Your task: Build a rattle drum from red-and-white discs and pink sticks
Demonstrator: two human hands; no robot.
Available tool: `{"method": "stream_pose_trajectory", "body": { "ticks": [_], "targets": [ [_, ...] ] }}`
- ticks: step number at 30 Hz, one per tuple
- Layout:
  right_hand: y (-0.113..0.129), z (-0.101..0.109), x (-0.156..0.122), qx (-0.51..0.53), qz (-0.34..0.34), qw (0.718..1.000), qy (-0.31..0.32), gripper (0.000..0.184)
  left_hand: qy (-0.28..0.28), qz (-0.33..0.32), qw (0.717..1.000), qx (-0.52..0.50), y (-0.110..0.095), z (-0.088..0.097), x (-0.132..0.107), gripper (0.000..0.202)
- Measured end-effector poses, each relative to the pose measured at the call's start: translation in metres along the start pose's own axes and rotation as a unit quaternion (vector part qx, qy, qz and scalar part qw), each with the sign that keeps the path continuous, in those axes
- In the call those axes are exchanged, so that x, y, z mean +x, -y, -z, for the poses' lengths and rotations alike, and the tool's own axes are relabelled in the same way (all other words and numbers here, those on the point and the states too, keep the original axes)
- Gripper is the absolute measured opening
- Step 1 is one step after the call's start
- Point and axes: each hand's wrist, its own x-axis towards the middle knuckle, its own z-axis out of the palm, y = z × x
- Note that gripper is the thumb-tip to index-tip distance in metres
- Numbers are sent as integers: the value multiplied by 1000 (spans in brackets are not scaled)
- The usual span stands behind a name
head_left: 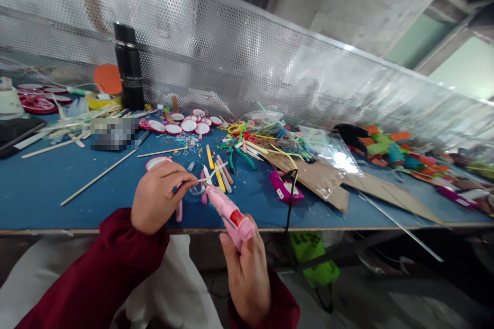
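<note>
A thin wooden stick (203, 180) is pinched between the thumb and fingers of my left hand (157, 196), which is closed. My right hand (249, 280) is wrapped round the handle of a pink hot glue gun (227, 211). Its nozzle points away from me and is right at the stick's far end; whether they touch, I cannot tell. Just beyond the nozzle lie several marker-like sticks, among them a yellow one (219, 179). A round white disc with a red rim (156, 162) is partly hidden behind my left hand.
Several red-rimmed discs (189, 125) lie near a black bottle (129, 69). Green-handled pliers (242, 158) lie by tangled coloured cords (270, 133). A magenta box (285, 187), a black cable (292, 200) and cardboard (320, 177) are to the right. A perforated metal screen (239, 56) stands behind.
</note>
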Motion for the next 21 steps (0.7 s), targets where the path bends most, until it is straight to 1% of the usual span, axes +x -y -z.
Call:
{"method": "stream_pose_trajectory", "body": {
  "ticks": [6, 14, 16, 21],
  "targets": [
    [-3, -3, -1, -21, 0, 1000, -5, 36, 3, -3, 1000, 3, 0, 0, 0, 14],
    [-14, -3, -5, -52, 1, 999, -14, 41, 3, 1, 1000, 10, 1, 1, -1, 13],
    [-12, -1, -4, -51, 1, 999, -16, 41, 2, -3, 1000, 16, 1, 1, -1, 13],
    [-2, -1, -3, -23, 9, 1000, 4, 37, 3, -22, 999, 33, 1, 1, 0, 14]
  ]
}}
